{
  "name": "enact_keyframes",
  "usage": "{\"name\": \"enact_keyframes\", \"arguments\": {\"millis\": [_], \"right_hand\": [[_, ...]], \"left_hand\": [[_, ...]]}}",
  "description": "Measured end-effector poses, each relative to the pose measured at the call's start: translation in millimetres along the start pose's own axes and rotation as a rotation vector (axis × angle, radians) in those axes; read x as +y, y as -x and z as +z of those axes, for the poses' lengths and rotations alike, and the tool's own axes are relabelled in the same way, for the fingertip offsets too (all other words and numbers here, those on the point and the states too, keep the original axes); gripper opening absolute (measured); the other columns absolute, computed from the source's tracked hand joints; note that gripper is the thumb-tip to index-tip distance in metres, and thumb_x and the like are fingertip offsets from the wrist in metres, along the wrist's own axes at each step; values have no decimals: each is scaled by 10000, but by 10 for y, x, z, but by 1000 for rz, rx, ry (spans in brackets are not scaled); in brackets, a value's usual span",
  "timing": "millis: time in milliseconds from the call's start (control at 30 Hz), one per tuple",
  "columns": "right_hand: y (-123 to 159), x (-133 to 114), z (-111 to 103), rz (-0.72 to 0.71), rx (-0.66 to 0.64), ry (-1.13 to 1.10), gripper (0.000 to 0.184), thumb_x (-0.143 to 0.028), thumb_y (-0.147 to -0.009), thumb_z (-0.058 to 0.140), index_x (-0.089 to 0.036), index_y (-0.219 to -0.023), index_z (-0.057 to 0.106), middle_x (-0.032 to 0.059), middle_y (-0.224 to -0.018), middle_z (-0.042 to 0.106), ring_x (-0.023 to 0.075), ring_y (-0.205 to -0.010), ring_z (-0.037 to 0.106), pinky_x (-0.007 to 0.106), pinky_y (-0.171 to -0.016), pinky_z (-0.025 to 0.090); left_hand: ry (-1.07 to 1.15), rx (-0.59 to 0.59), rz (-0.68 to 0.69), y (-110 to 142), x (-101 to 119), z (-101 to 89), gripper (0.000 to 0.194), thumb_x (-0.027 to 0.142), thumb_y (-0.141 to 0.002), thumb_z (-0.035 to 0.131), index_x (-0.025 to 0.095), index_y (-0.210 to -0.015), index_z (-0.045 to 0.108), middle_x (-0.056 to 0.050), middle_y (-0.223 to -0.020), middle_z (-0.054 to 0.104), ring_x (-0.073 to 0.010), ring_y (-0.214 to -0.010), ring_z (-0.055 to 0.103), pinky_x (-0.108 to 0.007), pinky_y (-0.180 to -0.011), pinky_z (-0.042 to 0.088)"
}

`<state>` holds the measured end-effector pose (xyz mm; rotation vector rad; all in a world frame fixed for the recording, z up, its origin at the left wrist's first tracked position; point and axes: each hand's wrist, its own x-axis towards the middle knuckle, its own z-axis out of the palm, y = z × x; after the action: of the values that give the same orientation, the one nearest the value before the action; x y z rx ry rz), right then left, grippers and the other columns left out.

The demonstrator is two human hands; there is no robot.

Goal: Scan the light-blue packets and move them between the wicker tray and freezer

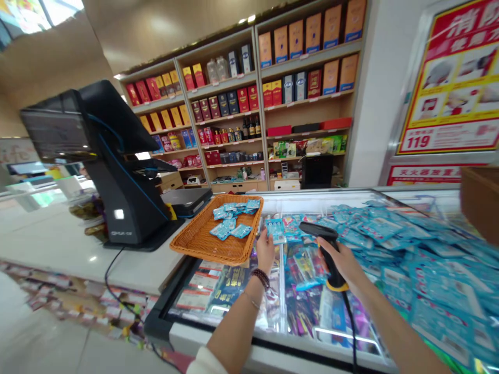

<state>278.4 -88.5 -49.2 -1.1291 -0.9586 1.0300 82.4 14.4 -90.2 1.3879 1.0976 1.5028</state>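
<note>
My left hand (265, 250), with a beaded bracelet on the wrist, is closed on a small blue packet (276, 231) beside the right rim of an orange wicker basket (195, 240). Several similar blue packets (230, 224) lie inside that basket. A black barcode scanner (330, 258) with a yellow base is gripped in my right hand (346, 264); its head points left toward the packet, and its cord hangs down. To the right, a large pile of blue packets (405, 249) spreads across the glass freezer top (283, 306).
A black point-of-sale terminal (125, 192) stands on the white counter (50, 249) at left, next to a dark flat device (189, 200). A brown cardboard box (481, 202) is at the right edge. Shelves of boxed goods (230, 104) line the back wall.
</note>
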Motion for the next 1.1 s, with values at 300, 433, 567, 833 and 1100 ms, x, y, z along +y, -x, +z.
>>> {"name": "enact_keyframes", "arguments": {"millis": [300, 433, 567, 833, 1100], "right_hand": [[138, -417, -1038, -93, 370, 10, 449, -590, -633, 824, -216, -737, 599, -41, -539, 608, 103, -327, 488, 233, -299, 372], [291, -576, -1487, -107, 484, 57, 472, -618, -617, 808, -214, -717, 586, -32, -530, 610, 111, -330, 490, 245, -307, 380], [440, -654, -1751, -107, 573, 61, 473, -603, -613, 815, -203, -765, 612, -32, -540, 613, 115, -350, 500, 248, -322, 393], [556, -569, -1905, -132, 582, 96, 429, -610, -692, 784, -213, -722, 624, -3, -551, 623, 140, -376, 522, 273, -341, 418], [405, -526, -1410, -105, 477, 78, 436, -608, -677, 802, -211, -711, 625, -7, -538, 618, 124, -365, 500, 261, -340, 408]], "left_hand": [[215, -239, -154, 122, -41, 600, 478, 547, -714, 784, 184, -1016, 710, -80, -936, 744, -243, -824, 726, -397, -752, 635], [295, -313, -210, 173, 38, 1159, 405, 459, -726, 805, 184, -1009, 714, -72, -968, 715, -219, -869, 698, -385, -807, 630], [310, -470, -236, 160, 310, 1775, 362, 388, -748, 810, 166, -1019, 719, -62, -947, 693, -191, -852, 687, -365, -832, 616], [327, -652, -249, 139, 847, 2431, 640, 221, -731, 831, 144, -1337, 640, -221, -1388, 640, -302, -1181, 692, -397, -1025, 545], [86, -488, 169, -57, 746, 1451, 387, 206, -828, 705, 193, -1214, 720, -148, -1304, 717, -260, -1063, 731, -409, -987, 568]]}}
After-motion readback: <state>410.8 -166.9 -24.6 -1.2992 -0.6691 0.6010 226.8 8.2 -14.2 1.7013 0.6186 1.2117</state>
